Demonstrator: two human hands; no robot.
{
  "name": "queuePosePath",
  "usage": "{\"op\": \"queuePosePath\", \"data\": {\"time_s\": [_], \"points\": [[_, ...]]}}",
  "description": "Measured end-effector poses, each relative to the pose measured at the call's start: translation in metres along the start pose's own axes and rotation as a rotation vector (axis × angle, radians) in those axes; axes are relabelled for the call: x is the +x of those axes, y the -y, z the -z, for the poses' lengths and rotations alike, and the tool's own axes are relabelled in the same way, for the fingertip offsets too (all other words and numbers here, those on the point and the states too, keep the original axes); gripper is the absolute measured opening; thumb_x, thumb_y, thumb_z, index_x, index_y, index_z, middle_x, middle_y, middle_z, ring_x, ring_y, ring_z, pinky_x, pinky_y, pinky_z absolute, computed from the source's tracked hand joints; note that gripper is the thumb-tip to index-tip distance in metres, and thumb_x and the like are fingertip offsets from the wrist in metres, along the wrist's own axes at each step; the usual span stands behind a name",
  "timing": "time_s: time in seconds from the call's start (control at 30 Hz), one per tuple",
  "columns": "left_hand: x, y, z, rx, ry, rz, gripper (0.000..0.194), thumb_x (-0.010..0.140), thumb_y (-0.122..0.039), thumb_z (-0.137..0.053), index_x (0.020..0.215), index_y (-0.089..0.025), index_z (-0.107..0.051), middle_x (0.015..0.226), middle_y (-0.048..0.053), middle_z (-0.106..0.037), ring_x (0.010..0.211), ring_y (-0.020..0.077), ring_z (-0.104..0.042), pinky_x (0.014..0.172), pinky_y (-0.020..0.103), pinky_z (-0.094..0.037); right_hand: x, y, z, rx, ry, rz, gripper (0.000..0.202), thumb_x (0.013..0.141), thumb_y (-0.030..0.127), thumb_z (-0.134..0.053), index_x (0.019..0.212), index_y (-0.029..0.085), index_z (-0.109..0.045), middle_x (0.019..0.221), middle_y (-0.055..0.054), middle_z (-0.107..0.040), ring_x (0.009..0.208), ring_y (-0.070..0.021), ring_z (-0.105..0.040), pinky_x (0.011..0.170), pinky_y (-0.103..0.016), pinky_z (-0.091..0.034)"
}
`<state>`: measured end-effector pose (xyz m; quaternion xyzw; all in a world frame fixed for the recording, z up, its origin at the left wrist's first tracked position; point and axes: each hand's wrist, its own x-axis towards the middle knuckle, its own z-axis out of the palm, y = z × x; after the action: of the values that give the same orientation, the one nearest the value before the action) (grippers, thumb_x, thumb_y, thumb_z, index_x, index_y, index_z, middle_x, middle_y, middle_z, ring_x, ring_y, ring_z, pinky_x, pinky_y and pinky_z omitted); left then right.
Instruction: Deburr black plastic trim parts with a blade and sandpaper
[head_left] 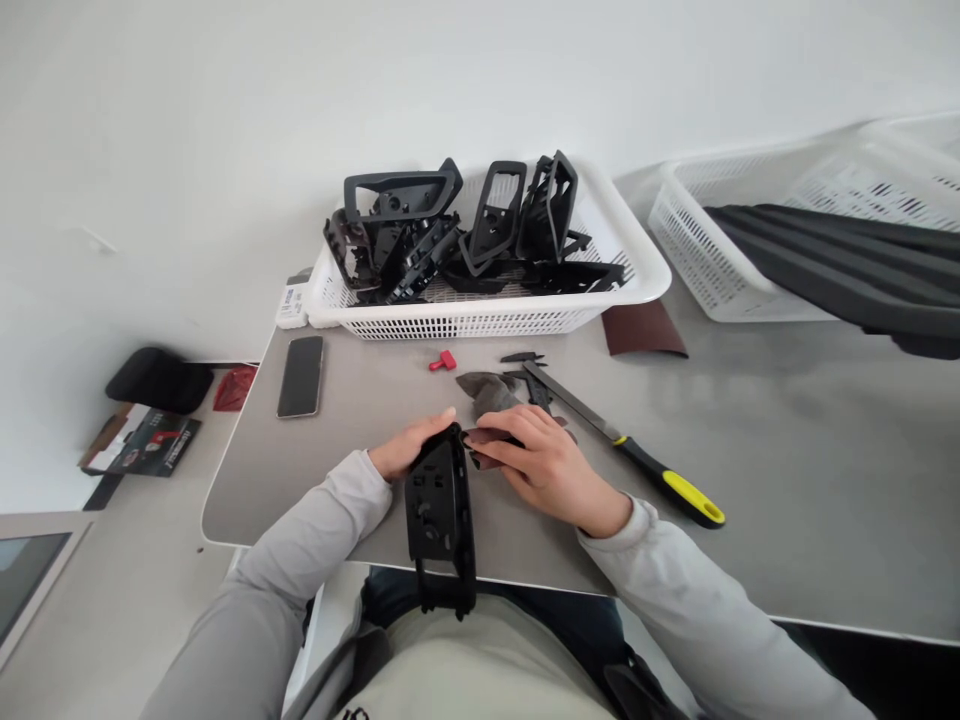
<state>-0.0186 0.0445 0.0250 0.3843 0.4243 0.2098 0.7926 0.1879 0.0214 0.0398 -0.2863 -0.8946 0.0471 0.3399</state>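
A black plastic frame part (439, 510) stands out over the table's front edge, its far end gripped by my left hand (411, 445). My right hand (551, 460) pinches a folded piece of brown sandpaper (489, 452) against or close beside the far right corner of the part; whether they touch is hard to tell. Just beyond my right hand lie a grey cloth (489, 392) and a black caliper (537, 388), partly covered by the hand. A file (667, 480) with a black and yellow handle rests to the right.
A white basket (480, 322) holds several black frame parts (495, 215) at the back. Another white basket (697, 250) with long black pieces (847, 260) stands right. On the grey table (810, 480) are a phone (301, 376), a red clip-like item (442, 361) and a brown sandpaper sheet (643, 328).
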Motion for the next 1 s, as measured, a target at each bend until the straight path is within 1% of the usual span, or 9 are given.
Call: {"op": "queuePosePath", "data": {"time_s": [0.13, 0.2, 0.27, 0.4, 0.57, 0.67, 0.77, 0.87, 1.0], "points": [[0.003, 0.002, 0.000, 0.136, -0.049, -0.006, 0.064, 0.067, -0.076, -0.058, 0.071, -0.012, -0.067, 0.065, 0.004, -0.064, 0.060, 0.0132, -0.052, 0.060, 0.027, -0.037, 0.002, 0.003, -0.004, -0.003, 0.049, -0.003, 0.032, 0.088, 0.007, -0.043, 0.101, 0.020, -0.069, 0.106, -0.010, -0.067, 0.092, -0.0213, -0.058, 0.079, -0.039, -0.048], [0.004, 0.002, 0.000, 0.136, -0.047, 0.000, 0.065, 0.066, -0.076, -0.059, 0.071, -0.012, -0.068, 0.065, 0.004, -0.064, 0.060, 0.0132, -0.052, 0.060, 0.027, -0.037, 0.002, 0.002, -0.005, -0.008, 0.076, -0.013, 0.033, 0.087, 0.006, -0.043, 0.103, 0.020, -0.069, 0.107, -0.010, -0.066, 0.093, -0.0217, -0.058, 0.079, -0.039, -0.047], [0.003, 0.000, 0.000, 0.110, -0.052, 0.035, 0.065, 0.063, -0.077, -0.060, 0.069, -0.012, -0.068, 0.061, 0.003, -0.062, 0.056, 0.0122, -0.051, 0.056, 0.026, -0.035, 0.000, -0.001, -0.005, -0.031, 0.079, -0.043, 0.033, 0.087, 0.006, -0.044, 0.103, 0.020, -0.069, 0.106, -0.011, -0.066, 0.091, -0.0222, -0.058, 0.077, -0.039, -0.047], [0.000, -0.004, 0.000, 0.107, -0.122, 0.111, 0.062, 0.061, -0.076, -0.063, 0.062, -0.014, -0.063, 0.051, 0.000, -0.055, 0.047, 0.0105, -0.045, 0.048, 0.026, -0.030, -0.004, -0.006, -0.004, -0.061, 0.026, -0.107, 0.028, 0.086, 0.008, -0.047, 0.098, 0.019, -0.070, 0.104, -0.011, -0.066, 0.088, -0.0224, -0.058, 0.073, -0.037, -0.046], [0.001, -0.004, -0.001, 0.144, -0.083, 0.018, 0.065, 0.061, -0.076, -0.063, 0.068, -0.012, -0.067, 0.062, 0.003, -0.062, 0.057, 0.0119, -0.049, 0.056, 0.027, -0.035, -0.002, -0.002, -0.007, -0.010, 0.062, -0.045, 0.032, 0.084, 0.006, -0.047, 0.103, 0.020, -0.069, 0.107, -0.010, -0.066, 0.090, -0.0220, -0.058, 0.076, -0.037, -0.048], [0.002, -0.002, -0.001, 0.161, -0.125, 0.054, 0.068, 0.057, -0.080, -0.062, 0.067, -0.013, -0.065, 0.059, 0.002, -0.060, 0.054, 0.0114, -0.048, 0.054, 0.026, -0.034, -0.003, -0.004, -0.008, -0.054, 0.060, -0.112, 0.031, 0.083, 0.006, -0.049, 0.101, 0.019, -0.070, 0.105, -0.011, -0.066, 0.088, -0.0231, -0.059, 0.073, -0.038, -0.049], [0.001, -0.002, 0.000, 0.172, -0.149, 0.094, 0.067, 0.056, -0.081, -0.061, 0.062, -0.014, -0.060, 0.053, -0.001, -0.055, 0.048, 0.0104, -0.045, 0.049, 0.026, -0.031, -0.005, -0.008, -0.007, -0.058, 0.026, -0.187, 0.032, 0.083, 0.007, -0.049, 0.102, 0.021, -0.070, 0.105, -0.010, -0.066, 0.089, -0.0234, -0.061, 0.073, -0.039, -0.050], [0.000, -0.004, -0.002, 0.162, -0.127, 0.056, 0.063, 0.058, -0.078, -0.063, 0.061, -0.015, -0.058, 0.051, -0.002, -0.052, 0.046, 0.0091, -0.044, 0.047, 0.025, -0.028, -0.005, -0.009, -0.006, 0.017, -0.011, -0.202, 0.032, 0.085, 0.008, -0.050, 0.105, 0.023, -0.069, 0.106, -0.010, -0.065, 0.092, -0.0227, -0.062, 0.077, -0.039, -0.052], [-0.002, -0.008, -0.004, 0.153, -0.093, 0.058, 0.053, 0.057, -0.064, -0.074, 0.059, -0.017, -0.052, 0.048, -0.005, -0.047, 0.042, 0.0069, -0.039, 0.044, 0.023, -0.024, -0.006, -0.010, -0.007, 0.095, -0.070, -0.295, 0.032, 0.088, 0.012, -0.048, 0.111, 0.024, -0.067, 0.108, -0.010, -0.063, 0.097, -0.0231, -0.062, 0.081, -0.040, -0.054]]}}
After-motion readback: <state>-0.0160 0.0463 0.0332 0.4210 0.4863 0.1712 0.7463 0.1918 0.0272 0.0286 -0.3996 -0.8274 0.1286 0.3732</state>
